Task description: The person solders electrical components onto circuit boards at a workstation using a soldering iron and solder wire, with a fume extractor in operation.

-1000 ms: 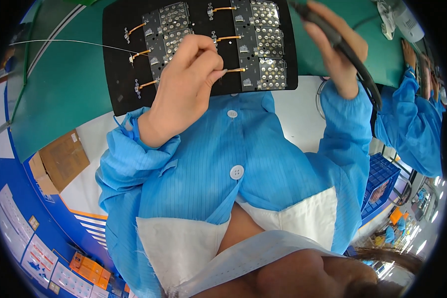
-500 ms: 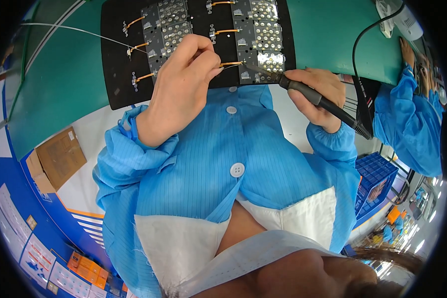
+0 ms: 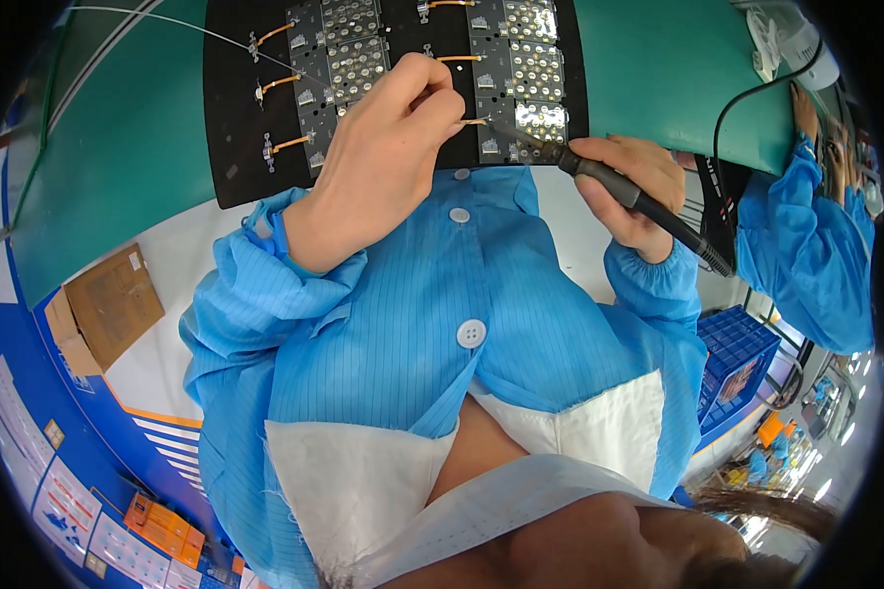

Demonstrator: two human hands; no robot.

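Note:
My right hand [image 3: 648, 187] grips a soldering iron [image 3: 601, 175] like a pen, its tip slanting left onto the nearest right-hand circuit board [image 3: 491, 147]. That tip meets the end of a short orange ribbon strip [image 3: 473, 122] at the board's left edge. Just left of it, my left hand [image 3: 378, 162] is closed in a pinch. A thin silvery solder wire [image 3: 206, 31] runs from the upper left to this hand, which hides part of the strip and its end piece. Similar boards with silver round dots lie in two columns on a black mat [image 3: 250, 187].
Green matting [image 3: 648, 79] covers the bench around the black mat. The iron's black cable [image 3: 721, 113] loops at right, near a white bottle [image 3: 810, 64]. A co-worker's blue sleeve [image 3: 805, 255] is at far right. A blue crate [image 3: 737, 344] and a cardboard box [image 3: 113, 309] stand lower down.
My left hand has shifted right, its fingertips closer to the iron's tip. The iron stays at nearly the same spot on the board. The whole view has shifted slightly.

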